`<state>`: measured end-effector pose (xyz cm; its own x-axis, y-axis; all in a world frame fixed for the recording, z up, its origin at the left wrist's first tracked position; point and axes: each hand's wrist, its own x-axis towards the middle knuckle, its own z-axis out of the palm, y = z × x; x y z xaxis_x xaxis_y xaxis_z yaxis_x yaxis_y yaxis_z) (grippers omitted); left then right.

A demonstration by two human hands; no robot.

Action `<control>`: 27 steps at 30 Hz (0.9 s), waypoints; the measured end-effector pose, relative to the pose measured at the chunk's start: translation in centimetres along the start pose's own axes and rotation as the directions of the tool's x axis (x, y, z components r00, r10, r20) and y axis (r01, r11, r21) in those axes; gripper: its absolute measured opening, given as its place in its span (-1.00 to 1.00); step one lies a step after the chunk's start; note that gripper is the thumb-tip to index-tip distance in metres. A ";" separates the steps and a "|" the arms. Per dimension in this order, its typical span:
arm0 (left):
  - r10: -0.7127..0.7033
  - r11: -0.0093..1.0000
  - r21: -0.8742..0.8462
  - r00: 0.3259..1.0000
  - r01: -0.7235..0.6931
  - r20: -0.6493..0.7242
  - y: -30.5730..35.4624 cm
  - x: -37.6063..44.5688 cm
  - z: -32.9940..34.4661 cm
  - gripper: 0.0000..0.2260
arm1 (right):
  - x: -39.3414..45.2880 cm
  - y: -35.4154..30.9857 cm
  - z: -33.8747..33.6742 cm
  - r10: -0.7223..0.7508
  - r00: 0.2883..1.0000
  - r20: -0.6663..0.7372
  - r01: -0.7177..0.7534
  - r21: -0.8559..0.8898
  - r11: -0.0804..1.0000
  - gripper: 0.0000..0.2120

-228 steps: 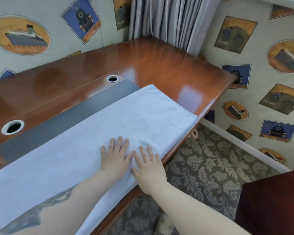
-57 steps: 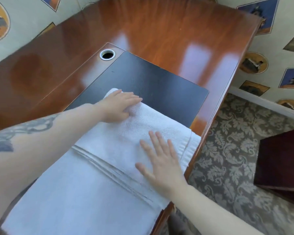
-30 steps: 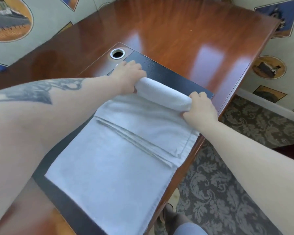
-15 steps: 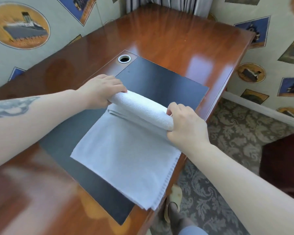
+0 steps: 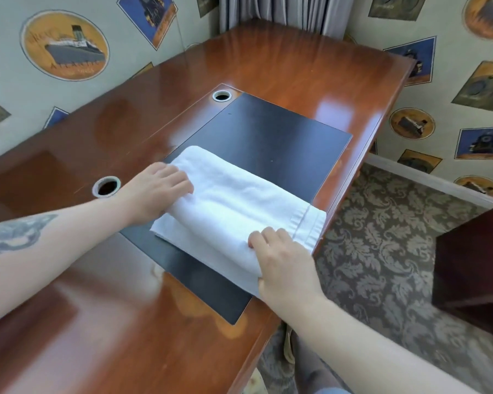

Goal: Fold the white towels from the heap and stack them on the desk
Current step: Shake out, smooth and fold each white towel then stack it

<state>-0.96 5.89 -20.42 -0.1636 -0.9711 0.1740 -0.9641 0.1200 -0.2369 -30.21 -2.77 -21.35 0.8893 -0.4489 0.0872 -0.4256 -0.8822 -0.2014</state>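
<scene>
A white towel (image 5: 236, 203) lies folded into a thick bundle on the black inlay (image 5: 271, 137) of the wooden desk (image 5: 103, 322), near the desk's right edge. My left hand (image 5: 157, 191) grips the bundle's left end, fingers curled over the fold. My right hand (image 5: 282, 263) grips the near right end, fingers curled over the top layer and thumb underneath. A stitched hem shows at the towel's right corner, at the desk edge. No towel heap is in view.
Two round cable holes (image 5: 222, 95) (image 5: 106, 186) sit in the desk top. Wallpapered walls and a curtain (image 5: 279, 9) close the far side. Patterned carpet (image 5: 382, 251) lies to the right, with a dark wooden piece of furniture (image 5: 475, 274) beyond it.
The towel lay flat and long; both hands folded its far end over and then again toward me. It is now a compact bundle, and the hands have moved nearer with it.
</scene>
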 end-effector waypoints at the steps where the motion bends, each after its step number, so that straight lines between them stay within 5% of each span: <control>1: -0.015 1.000 0.008 1.000 0.015 0.013 0.6 -0.9 0.6 -0.44 | -0.5 -0.3 0.8 -0.006 0.999 0.039 0.006 0.002 1.000 -0.52; 7: -0.087 0.995 0.053 0.987 0.080 0.135 3.0 -3.6 3.1 -0.37 | -1.5 -0.6 4.1 -0.058 0.984 0.171 0.066 -0.046 0.997 -0.51; 10: -0.107 0.991 0.098 0.988 0.096 0.115 2.2 -3.5 2.9 -0.33 | -1.4 -0.9 4.3 -0.072 0.995 0.065 0.076 -0.063 0.995 -0.55; 12: -0.132 0.982 0.164 0.968 0.097 0.215 2.7 -3.4 2.6 -0.36 | -1.5 -1.2 4.4 -0.083 0.988 0.130 0.093 -0.072 0.993 -0.53; 14: -0.178 0.972 0.221 0.850 0.075 0.496 3.7 -3.1 2.7 -0.40 | -1.8 -1.2 5.0 -0.089 0.960 0.264 0.100 -0.029 0.995 -0.49; 16: -0.200 0.979 0.170 0.645 0.110 0.738 3.4 -1.5 1.8 -0.47 | -1.2 -1.2 4.5 -0.072 0.935 0.347 0.046 0.083 0.996 -0.56; 18: -0.209 0.918 -0.005 0.494 0.397 0.844 2.6 1.9 0.3 -0.58 | 1.0 -0.9 3.6 -0.016 0.958 0.285 -0.040 0.191 0.981 -0.63; 20: -0.285 0.764 -0.217 0.619 0.608 0.731 3.1 5.3 0.1 -0.70 | 3.7 -0.2 3.7 0.080 0.988 0.134 -0.105 0.187 0.977 -0.54; 22: -0.443 0.711 -0.306 0.741 0.633 0.504 5.6 7.4 1.8 -0.63 | 5.2 0.2 4.8 0.170 0.976 0.140 -0.184 0.095 0.978 -0.38; 24: -0.496 0.729 -0.224 0.724 0.647 0.479 9.4 7.1 4.2 -0.51 | 4.8 0.8 6.8 0.219 0.950 0.220 -0.220 -0.021 0.975 -0.33; 27: -0.575 0.655 -0.230 0.673 0.719 0.466 11.5 5.2 7.8 -0.45 | 3.0 2.2 8.6 0.268 0.949 0.164 -0.257 -0.087 0.963 -0.30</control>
<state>-11.26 0.61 -29.72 0.5415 -0.8184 -0.1921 -0.7978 -0.5724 0.1897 -27.07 -4.85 -29.96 0.7577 -0.6392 -0.1317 -0.6524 -0.7464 -0.1313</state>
